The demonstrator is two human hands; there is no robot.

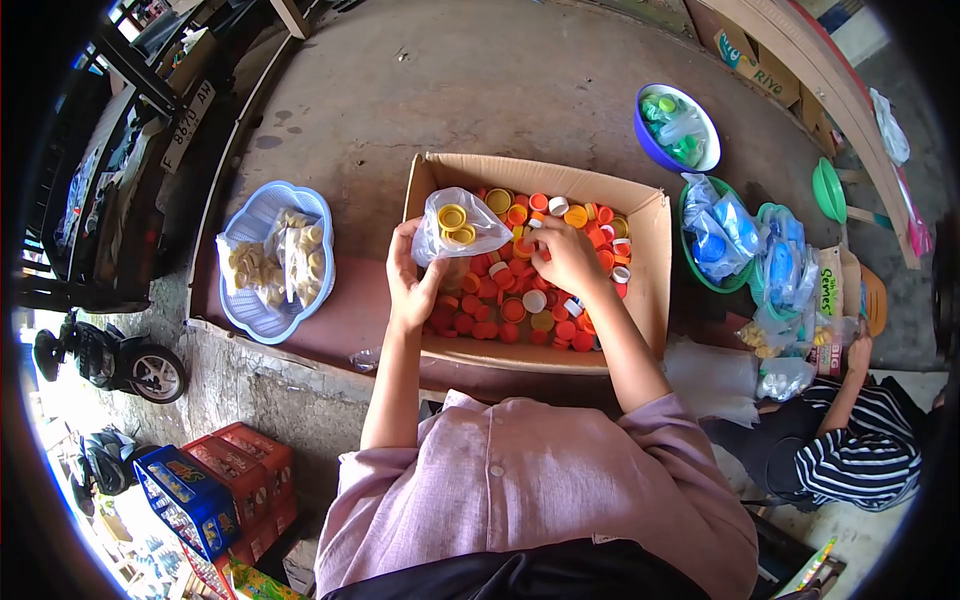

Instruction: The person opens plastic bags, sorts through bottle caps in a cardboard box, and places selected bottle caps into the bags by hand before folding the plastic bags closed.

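My left hand (pixel 408 285) pinches the edge of a clear plastic bag (pixel 478 208) above the left side of a cardboard box (pixel 640 200). Two or so yellow bottle caps (pixel 452 217) show inside the bag. Inside the box lies a layer of loose bottle caps (pixel 487 312), mostly red and orange, with some yellow and white ones. My right hand (pixel 568 256) reaches down over the caps, its fingers curled and close together beside a white cap (pixel 536 221). What those fingertips hold, if anything, is hidden.
On the left stands a light blue basket (pixel 232 297) with filled bags. A purple bowl (pixel 652 152) and green baskets (pixel 690 262) hold bagged caps on the right. Another person (pixel 850 440) in striped clothing sits at the right. Crates (pixel 235 470) stand lower left.
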